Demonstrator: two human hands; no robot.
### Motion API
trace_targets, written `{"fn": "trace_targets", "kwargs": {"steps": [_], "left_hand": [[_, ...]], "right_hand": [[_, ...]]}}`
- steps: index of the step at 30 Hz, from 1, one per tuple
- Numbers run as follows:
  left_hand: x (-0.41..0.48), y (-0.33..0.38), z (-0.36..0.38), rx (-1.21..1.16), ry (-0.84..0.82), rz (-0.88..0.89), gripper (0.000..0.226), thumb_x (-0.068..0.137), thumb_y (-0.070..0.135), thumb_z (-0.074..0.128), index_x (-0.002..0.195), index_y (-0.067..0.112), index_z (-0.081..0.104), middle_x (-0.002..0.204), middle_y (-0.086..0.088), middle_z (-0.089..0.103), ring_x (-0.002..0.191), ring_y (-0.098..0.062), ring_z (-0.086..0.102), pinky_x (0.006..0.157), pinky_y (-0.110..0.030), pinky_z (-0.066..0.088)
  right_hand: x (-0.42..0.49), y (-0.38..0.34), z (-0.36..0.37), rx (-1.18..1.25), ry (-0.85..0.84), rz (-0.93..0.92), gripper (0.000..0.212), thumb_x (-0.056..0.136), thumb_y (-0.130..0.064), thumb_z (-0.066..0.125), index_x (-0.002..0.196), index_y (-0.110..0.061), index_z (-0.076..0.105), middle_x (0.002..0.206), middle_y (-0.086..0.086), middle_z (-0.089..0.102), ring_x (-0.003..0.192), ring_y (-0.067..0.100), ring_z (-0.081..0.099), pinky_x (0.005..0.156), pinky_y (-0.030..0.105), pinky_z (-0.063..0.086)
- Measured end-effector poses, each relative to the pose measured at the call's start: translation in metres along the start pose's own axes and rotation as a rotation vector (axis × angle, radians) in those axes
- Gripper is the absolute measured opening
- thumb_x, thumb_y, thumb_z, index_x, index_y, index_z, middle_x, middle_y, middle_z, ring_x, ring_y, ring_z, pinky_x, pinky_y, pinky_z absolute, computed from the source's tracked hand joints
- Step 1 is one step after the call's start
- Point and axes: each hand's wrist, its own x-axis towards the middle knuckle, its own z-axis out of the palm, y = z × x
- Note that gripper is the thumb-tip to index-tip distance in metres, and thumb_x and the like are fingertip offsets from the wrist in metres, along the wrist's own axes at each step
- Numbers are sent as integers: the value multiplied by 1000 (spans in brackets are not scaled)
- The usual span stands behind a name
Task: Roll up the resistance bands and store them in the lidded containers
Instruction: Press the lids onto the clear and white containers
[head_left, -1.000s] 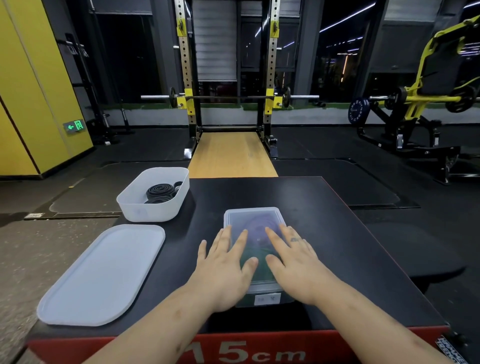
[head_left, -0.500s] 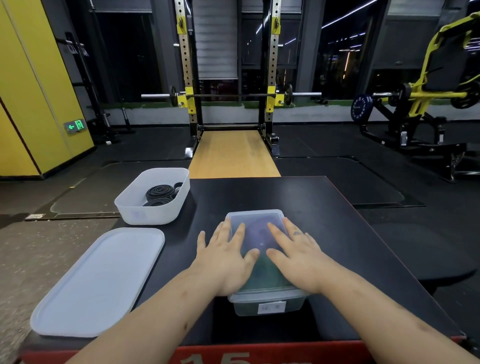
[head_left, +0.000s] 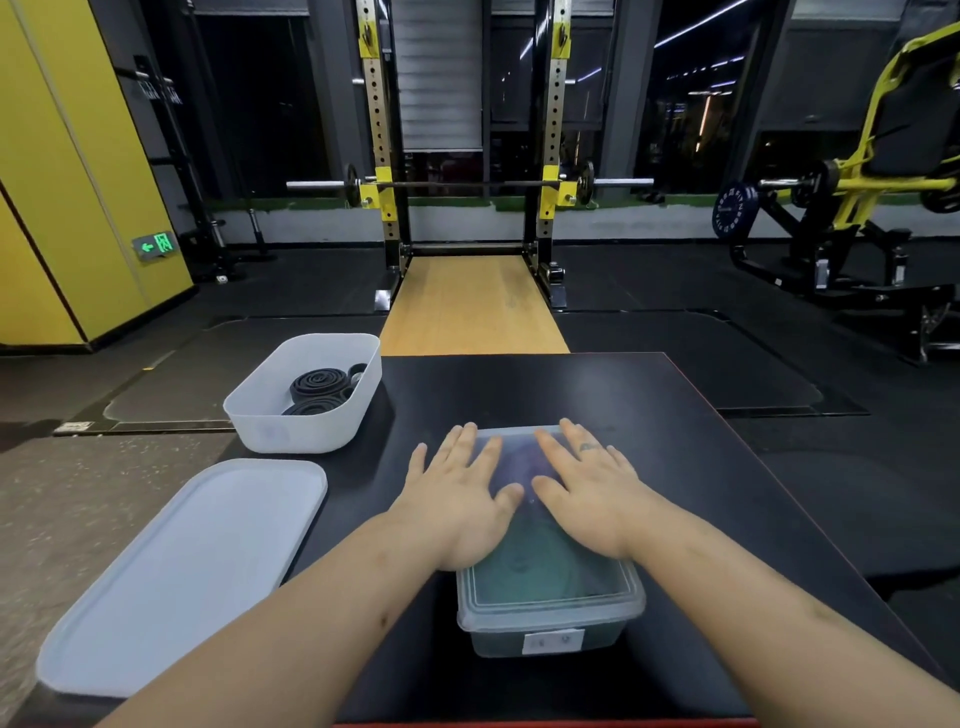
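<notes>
Fingers (head_left: 462, 457) of the left hand (head_left: 457, 519) and right hand (head_left: 592, 509) lie straight, gripping nothing, pressing the clear lid (head_left: 550, 592) onto the container (head_left: 498, 642) under them to seat it (coloured bands (head_left: 524, 566) show through), while the white tub (head_left: 291, 431) to their left sits uncovered.

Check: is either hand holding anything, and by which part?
Nothing is gripped. The left hand and right hand lie flat, fingers straight, on the lid of the clear container, one on each side.
</notes>
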Motion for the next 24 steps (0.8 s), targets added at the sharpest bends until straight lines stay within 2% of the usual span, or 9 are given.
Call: {"fn": "trace_targets", "kwargs": {"steps": [7,13,20,24], "left_hand": [[14,-2,-7,23,58,9,70,105,54,23,164,21,4,172,-3,0,158,-15,-7,126,-50,-8],[25,-6,-2,5,40,84,64,108,47,18,164,23,-1,171,7,-8,156,-8,-14,127,-46,-8],[24,-7,-1,-41,31,63,64,108,47,20,164,24,0,171,7,-9,156,-8,-14,126,-46,-9],[8,-4,-7,-114,23,12,65,108,47,22,164,23,-1,171,1,-12,156,-11,-17,126,-48,-10]], "right_hand": [[9,-2,-6,-67,9,-15,63,106,-40,20,166,-28,0,174,3,-7,159,14,-13,129,46,-7],[17,-9,-2,-120,39,-133,64,105,-38,20,166,-25,3,174,-9,-2,159,8,-8,129,48,-5],[17,-8,-2,-8,31,-125,62,106,-34,23,165,-32,4,174,-9,1,158,7,-7,129,45,-4],[1,-6,-8,81,8,-58,61,108,-33,23,165,-36,3,174,-3,-6,159,10,-12,129,44,-5]]}}
